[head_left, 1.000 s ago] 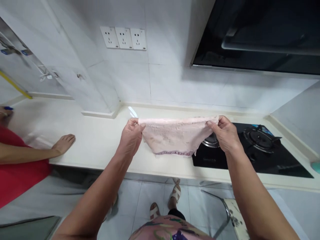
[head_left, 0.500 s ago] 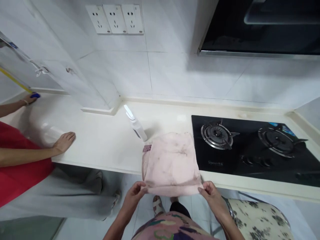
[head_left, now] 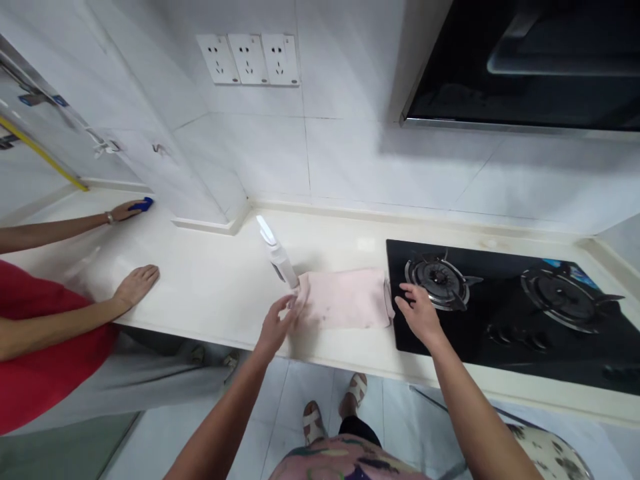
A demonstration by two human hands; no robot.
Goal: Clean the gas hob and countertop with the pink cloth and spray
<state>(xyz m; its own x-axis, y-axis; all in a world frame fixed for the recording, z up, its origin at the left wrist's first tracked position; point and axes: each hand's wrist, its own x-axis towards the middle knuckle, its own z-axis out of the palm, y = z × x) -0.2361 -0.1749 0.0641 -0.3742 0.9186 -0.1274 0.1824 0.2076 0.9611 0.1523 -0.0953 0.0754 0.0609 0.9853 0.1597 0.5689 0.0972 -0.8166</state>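
The pale countertop (head_left: 210, 293) runs along the tiled wall, and the black gas hob (head_left: 500, 333) is set into it, so I place everything from that hob. Just left of the hob's edge the folded pink cloth (head_left: 345, 299) lies flat on the counter, its right end at the black glass.

The person's right hand (head_left: 417, 313) hovers open with fingers spread over the hob's front left corner. It is beside the cloth's right end and grips nothing. The left hand (head_left: 276, 325), further left of the hob, is open too, fingertips at the cloth's left end. Blur hides whether they press it.

To my eye the risk sits there: a white spray bottle (head_left: 280, 257) stands left of the hob at the cloth's back left corner, and a sideways sweep could topple it. Pushed right, the cloth could snag on the near burner (head_left: 440, 280).

Far left of the hob, well apart, a co-worker's hand (head_left: 135, 285) rests flat on the counter. Their other hand (head_left: 120, 212) holds a small blue thing (head_left: 145, 203).
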